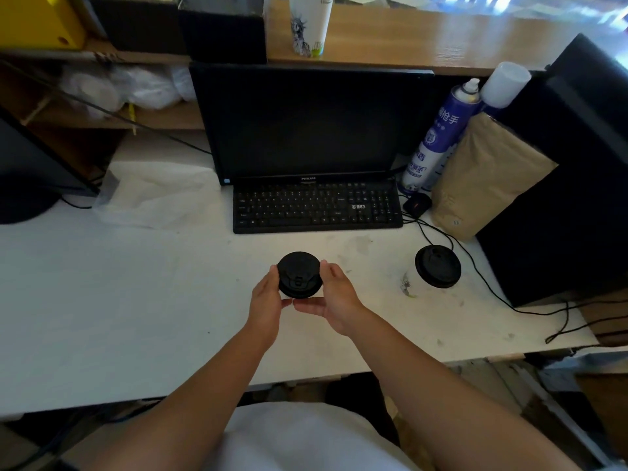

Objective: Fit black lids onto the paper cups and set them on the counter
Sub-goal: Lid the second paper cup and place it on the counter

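Holding a black lid (299, 274) between both hands over the white desk (136, 300), near the middle. Left hand (266, 300) clamps the lid's left edge, right hand (334, 297) its right edge, thumbs almost meeting underneath. Can't tell if a cup sits under that lid, since the hands hide it. To the right, a paper cup with a black lid on (437, 266) stands on the desk, close to the cables (475, 266). Another paper cup (310, 23), no lid visible, is on the far wooden counter (424, 39), above the monitor (306, 120). Keyboard (317, 207) sits just beyond the hands.
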Tool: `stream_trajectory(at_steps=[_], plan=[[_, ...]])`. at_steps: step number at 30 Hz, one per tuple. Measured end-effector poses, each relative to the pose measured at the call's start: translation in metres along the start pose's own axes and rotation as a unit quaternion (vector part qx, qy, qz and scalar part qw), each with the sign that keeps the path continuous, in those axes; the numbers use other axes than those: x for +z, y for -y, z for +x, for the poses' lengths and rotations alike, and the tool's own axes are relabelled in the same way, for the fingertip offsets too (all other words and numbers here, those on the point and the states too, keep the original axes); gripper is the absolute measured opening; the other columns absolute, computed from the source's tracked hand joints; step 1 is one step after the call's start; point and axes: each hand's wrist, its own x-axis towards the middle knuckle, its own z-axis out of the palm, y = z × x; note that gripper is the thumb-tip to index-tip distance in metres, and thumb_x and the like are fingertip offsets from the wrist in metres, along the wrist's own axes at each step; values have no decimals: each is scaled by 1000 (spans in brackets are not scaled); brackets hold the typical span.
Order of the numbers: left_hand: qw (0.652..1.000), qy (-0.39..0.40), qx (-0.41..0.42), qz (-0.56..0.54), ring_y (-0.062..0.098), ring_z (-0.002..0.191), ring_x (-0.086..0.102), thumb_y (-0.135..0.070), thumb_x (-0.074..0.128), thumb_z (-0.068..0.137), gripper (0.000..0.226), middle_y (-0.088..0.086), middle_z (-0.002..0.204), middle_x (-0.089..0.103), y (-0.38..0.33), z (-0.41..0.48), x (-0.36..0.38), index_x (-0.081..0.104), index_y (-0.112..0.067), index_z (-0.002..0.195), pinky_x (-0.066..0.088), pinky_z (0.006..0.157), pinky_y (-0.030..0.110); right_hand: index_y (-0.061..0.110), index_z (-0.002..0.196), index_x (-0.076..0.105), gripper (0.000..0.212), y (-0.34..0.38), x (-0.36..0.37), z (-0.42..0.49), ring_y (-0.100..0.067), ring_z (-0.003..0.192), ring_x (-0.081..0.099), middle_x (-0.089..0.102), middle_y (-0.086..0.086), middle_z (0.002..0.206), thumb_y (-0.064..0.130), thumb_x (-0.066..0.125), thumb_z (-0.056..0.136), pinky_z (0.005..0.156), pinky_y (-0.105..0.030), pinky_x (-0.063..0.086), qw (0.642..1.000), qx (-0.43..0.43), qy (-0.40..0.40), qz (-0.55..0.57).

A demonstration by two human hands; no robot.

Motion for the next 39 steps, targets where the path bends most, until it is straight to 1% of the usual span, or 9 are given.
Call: stream_trajectory(at_steps=[5,9,13,17,24,27,31,35,39], plan=[[999,22,13,36,17,117,60,-43,29,108,44,3,120,70,-2,4,-5,68,-26,117,55,91,40,14,123,50,36,-1,-2,3,-38,82,77,53,-9,130,45,40,107,69,-41,63,1000,15,8,24],[997,30,27,72,21,116,60,-39,26,110,48,6,121,69,-4,10,-10,67,-19,124,56,89,40,14,121,48,32,-3,0,7,-36,70,76,54,-9,124,41,37,108,64,-40,63,1000,6,-4,10],[993,36,41,101,19,114,60,-36,26,110,43,3,121,68,-6,15,-12,65,-26,123,56,89,42,15,116,47,25,-1,1,11,-37,69,74,57,-16,122,36,35,109,61,-41,62,999,-14,-15,-50],[987,43,77,134,12,113,59,-34,24,111,41,-2,122,64,-3,20,-15,59,-25,130,56,81,29,15,120,46,29,-2,1,12,-35,69,72,60,-17,117,37,31,109,61,-42,62,995,-27,-15,-91],[967,29,132,214,25,126,54,-29,25,110,42,11,136,56,3,26,-17,45,-10,143,50,105,45,15,117,41,30,-8,3,14,-28,62,67,61,-13,106,38,24,110,45,-35,59,972,-104,-46,-207],[954,22,158,255,23,128,54,-27,27,110,40,6,136,56,2,27,-20,45,-13,143,47,108,39,18,115,41,28,-10,1,14,-25,65,66,61,-8,105,40,24,109,43,-33,58,949,-147,-53,-272],[928,37,199,313,11,115,55,-23,30,110,37,-7,124,57,-5,27,-24,45,-19,143,43,96,13,17,111,42,29,-5,-1,13,-25,72,64,60,-9,109,39,24,109,42,-31,55,943,-128,-54,-303],[925,45,233,296,12,115,58,-8,37,107,34,-4,123,62,-8,26,-24,55,-16,134,50,103,31,9,121,48,33,-1,-1,10,-37,77,69,59,-15,118,36,32,109,55,-42,62,984,-57,-49,-159],[962,-6,167,216,22,114,62,-11,36,107,34,0,123,64,-6,20,-20,59,-24,129,61,82,41,5,126,57,28,-6,-3,7,-40,89,71,57,-15,130,21,42,109,77,-42,63,998,-21,-52,-4]])
